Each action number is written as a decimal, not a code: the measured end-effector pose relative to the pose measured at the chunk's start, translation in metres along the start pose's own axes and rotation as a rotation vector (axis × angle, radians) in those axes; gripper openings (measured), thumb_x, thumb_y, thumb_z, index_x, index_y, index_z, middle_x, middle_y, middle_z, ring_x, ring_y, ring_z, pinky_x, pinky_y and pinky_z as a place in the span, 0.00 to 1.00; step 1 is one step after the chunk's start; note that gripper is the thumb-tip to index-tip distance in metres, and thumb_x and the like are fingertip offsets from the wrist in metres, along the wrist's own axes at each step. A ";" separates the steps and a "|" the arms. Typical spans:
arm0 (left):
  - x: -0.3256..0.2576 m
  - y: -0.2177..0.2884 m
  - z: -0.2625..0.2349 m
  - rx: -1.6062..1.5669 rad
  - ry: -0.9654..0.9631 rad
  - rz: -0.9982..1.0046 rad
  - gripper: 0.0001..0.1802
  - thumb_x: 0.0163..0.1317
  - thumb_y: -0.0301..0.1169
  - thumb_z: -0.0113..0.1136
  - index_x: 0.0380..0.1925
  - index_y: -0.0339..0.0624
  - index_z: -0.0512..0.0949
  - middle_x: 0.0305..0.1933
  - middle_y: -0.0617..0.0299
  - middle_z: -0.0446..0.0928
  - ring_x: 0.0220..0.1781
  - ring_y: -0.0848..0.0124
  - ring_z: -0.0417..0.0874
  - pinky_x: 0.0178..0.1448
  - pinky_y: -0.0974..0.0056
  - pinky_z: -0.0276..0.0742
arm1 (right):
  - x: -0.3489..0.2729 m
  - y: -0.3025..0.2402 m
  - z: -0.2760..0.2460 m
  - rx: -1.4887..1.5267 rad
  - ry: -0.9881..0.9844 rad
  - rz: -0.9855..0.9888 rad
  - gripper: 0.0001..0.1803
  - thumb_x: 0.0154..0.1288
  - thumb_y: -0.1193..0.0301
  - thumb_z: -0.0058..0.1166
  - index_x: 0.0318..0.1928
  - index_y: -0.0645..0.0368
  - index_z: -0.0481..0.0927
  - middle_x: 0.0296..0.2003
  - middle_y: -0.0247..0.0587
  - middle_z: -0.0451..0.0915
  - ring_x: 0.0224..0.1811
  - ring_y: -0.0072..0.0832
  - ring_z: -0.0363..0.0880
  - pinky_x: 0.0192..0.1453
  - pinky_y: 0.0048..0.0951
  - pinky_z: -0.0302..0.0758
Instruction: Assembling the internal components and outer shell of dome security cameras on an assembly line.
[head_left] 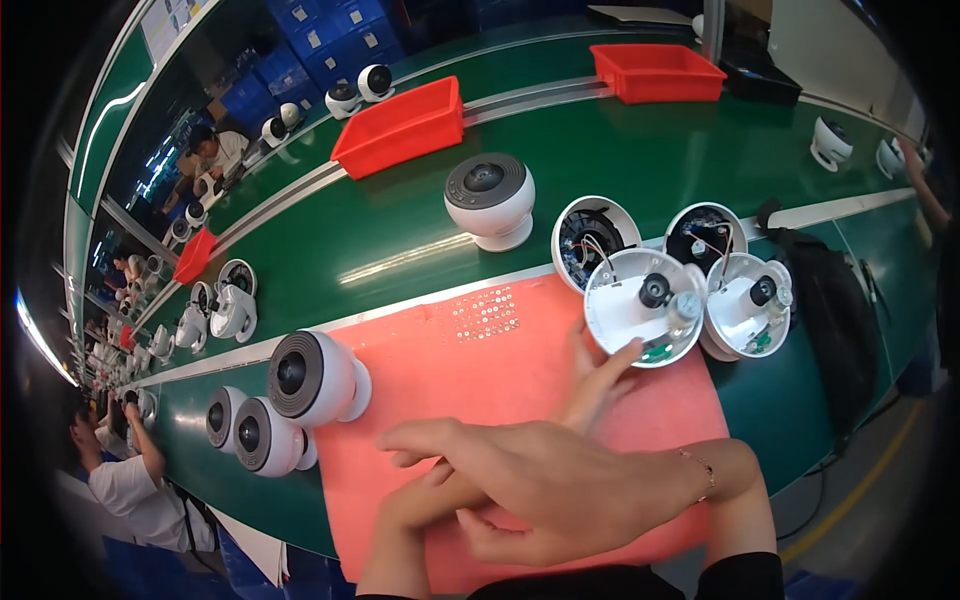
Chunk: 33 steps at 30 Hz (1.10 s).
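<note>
My left hand [600, 379] reaches right beneath my other arm, its fingers closed on the rim of an opened white camera housing [626, 287]. That half shell has a black lens and a clear part inside, and wires join it to a back shell [577, 222]. Crossing above my left forearm, my right hand [540, 470] points left, fingers stretched and thumb apart, holding nothing. It is slightly blurred. A second opened housing [742, 318] lies beside the first, wired to its back shell [690, 218]. Rows of small metal pieces [487, 314] lie on the pink mat [420, 370].
Three white ball-shaped cameras [318, 378] stand left of the mat, another [490, 203] behind it. Red trays [400, 125] [658, 75] stand along the far side of the green bench [390, 235]. A black bag [825, 310] lies at right. Other people [140, 475] work at left.
</note>
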<state>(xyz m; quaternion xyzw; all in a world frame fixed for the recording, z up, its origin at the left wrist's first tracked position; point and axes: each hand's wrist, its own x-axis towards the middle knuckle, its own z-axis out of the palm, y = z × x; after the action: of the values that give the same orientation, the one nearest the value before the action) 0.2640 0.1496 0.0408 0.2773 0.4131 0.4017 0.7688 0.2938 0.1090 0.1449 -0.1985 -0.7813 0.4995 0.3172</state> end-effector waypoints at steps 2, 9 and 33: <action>0.007 0.011 -0.027 0.138 -0.056 -0.143 0.41 0.54 0.34 0.61 0.63 0.53 0.48 0.59 0.53 0.61 0.62 0.55 0.63 0.65 0.42 0.53 | -0.011 0.004 -0.016 -0.122 -0.006 0.044 0.34 0.47 0.78 0.50 0.59 0.63 0.58 0.49 0.54 0.70 0.48 0.41 0.75 0.52 0.37 0.71; -0.005 0.080 -0.159 0.348 -0.129 -0.032 0.27 0.64 0.46 0.42 0.53 0.34 0.66 0.51 0.55 0.73 0.53 0.66 0.74 0.57 0.61 0.69 | -0.052 0.046 -0.075 -0.777 0.054 0.042 0.29 0.38 0.78 0.55 0.49 0.58 0.70 0.53 0.46 0.68 0.62 0.45 0.58 0.61 0.42 0.62; -0.048 0.009 -0.156 0.689 -0.186 0.529 0.59 0.53 0.25 0.59 0.59 0.40 0.15 0.67 0.41 0.23 0.71 0.57 0.29 0.69 0.54 0.36 | -0.106 0.133 -0.004 -0.991 0.159 -0.119 0.11 0.37 0.78 0.60 0.24 0.58 0.73 0.42 0.43 0.77 0.49 0.52 0.71 0.44 0.45 0.77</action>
<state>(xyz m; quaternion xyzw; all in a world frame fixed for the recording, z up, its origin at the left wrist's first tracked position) 0.1102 0.1280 -0.0117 0.6486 0.3667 0.3969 0.5360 0.3716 0.1011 -0.0056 -0.3178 -0.9080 0.0329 0.2711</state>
